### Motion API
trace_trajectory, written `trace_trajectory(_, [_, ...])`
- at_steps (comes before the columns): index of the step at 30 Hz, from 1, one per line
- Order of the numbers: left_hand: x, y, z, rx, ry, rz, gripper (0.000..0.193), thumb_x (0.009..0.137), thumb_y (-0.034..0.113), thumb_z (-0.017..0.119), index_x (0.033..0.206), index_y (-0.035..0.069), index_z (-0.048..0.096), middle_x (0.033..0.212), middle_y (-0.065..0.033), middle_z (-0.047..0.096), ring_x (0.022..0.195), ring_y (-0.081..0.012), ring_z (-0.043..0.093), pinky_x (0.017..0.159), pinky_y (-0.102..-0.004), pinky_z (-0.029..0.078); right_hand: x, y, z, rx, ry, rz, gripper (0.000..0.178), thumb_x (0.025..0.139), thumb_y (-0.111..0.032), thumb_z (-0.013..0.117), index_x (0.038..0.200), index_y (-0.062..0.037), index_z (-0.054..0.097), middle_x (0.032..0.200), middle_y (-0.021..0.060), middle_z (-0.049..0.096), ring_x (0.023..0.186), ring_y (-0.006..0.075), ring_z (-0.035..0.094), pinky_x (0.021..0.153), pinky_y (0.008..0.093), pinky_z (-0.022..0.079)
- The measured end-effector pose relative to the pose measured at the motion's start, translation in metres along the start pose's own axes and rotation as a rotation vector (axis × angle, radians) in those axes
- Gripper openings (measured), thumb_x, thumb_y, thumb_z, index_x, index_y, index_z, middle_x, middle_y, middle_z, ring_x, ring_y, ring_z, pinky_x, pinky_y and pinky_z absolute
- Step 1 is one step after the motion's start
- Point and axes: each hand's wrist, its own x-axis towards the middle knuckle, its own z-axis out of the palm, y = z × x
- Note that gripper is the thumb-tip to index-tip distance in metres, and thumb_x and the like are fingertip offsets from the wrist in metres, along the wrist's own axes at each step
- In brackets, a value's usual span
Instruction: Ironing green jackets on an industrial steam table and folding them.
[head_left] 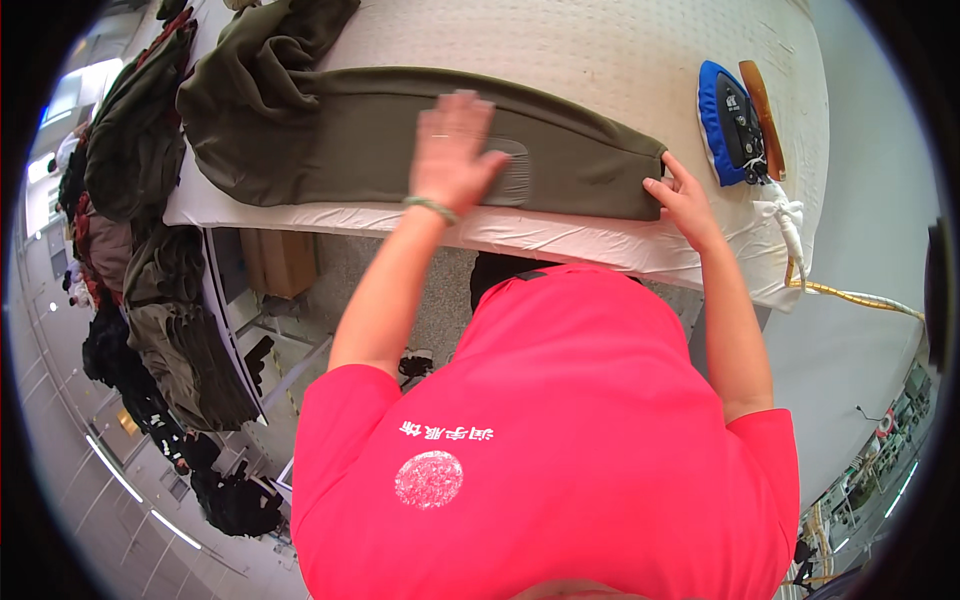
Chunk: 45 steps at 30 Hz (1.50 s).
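An olive-green garment (370,150) lies stretched along the padded table, one long narrow part flattened toward the right. I cannot tell whether this part is a sleeve or a trouser leg. A ribbed, stitched patch (515,172) shows in its middle. My left hand (452,150), slightly blurred, rests flat on the cloth just left of the patch, fingers stretched out. At the narrow right end, my right hand (683,195) holds the hem between thumb and fingers. The rest of the garment bunches in folds at the far left.
An iron (730,125) with a blue sole cover and wooden handle stands at the table's right, its wrapped hose (790,230) trailing off the edge. White cloth covers the padded table (560,50). Piled dark garments (180,330) hang at left; a cardboard box (279,262) sits below.
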Motion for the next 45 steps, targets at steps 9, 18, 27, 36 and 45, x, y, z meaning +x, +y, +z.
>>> trace_trajectory(9, [-0.048,0.027,-0.016,-0.292,-0.235,0.577,0.064,0.088,0.037,0.068,0.145,0.013,0.049,0.159,-0.0130,0.034,0.149,-0.0317,0.029,0.121,-0.0518,0.021,-0.011,-0.015,0.007,0.048,0.029,-0.008,0.079,0.091,-0.025,0.073,0.154,-0.0001,0.032,0.082,-0.0048,0.055,0.071,0.0034,0.049,0.058,0.0223,0.040])
trace_trajectory(18, [0.041,0.031,0.013,-0.114,0.061,0.403,0.059,0.095,0.034,0.059,0.148,0.013,0.045,0.160,-0.0103,0.034,0.148,-0.0282,0.030,0.122,-0.0465,0.021,-0.024,-0.040,0.009,-0.001,0.068,0.021,0.076,0.090,-0.025,0.074,0.152,-0.0005,0.038,0.087,-0.0004,0.058,0.074,0.0088,0.054,0.063,0.0258,0.045])
trace_trajectory(27, [0.079,0.155,0.033,-0.227,-0.083,0.600,0.063,0.099,0.040,0.049,0.152,0.007,0.038,0.163,-0.0088,0.029,0.153,-0.0259,0.021,0.125,-0.0453,0.011,-0.028,-0.048,0.067,-0.850,0.451,-0.822,0.060,0.092,-0.023,0.067,0.144,-0.0036,0.047,0.140,0.0162,0.054,0.131,0.0349,0.051,0.107,0.0427,0.043])
trace_trajectory(36, [0.052,0.065,0.016,-0.128,-0.064,0.417,0.069,0.097,0.046,0.052,0.152,0.007,0.038,0.162,-0.0096,0.031,0.153,-0.0253,0.021,0.125,-0.0463,0.011,-0.032,-0.007,0.051,-1.058,0.382,-0.698,0.059,0.093,-0.029,0.065,0.145,-0.0060,0.048,0.151,0.0144,0.046,0.142,0.0326,0.040,0.116,0.0466,0.033])
trace_trajectory(45, [0.047,0.173,0.031,-0.219,-0.031,0.509,0.074,0.097,0.052,0.049,0.153,0.005,0.037,0.162,-0.0099,0.031,0.152,-0.0252,0.022,0.125,-0.0453,0.010,-0.007,-0.078,-0.053,-1.085,0.923,-0.821,0.064,0.088,-0.019,0.069,0.145,-0.0024,0.045,0.140,0.0228,0.052,0.131,0.0380,0.049,0.110,0.0468,0.039])
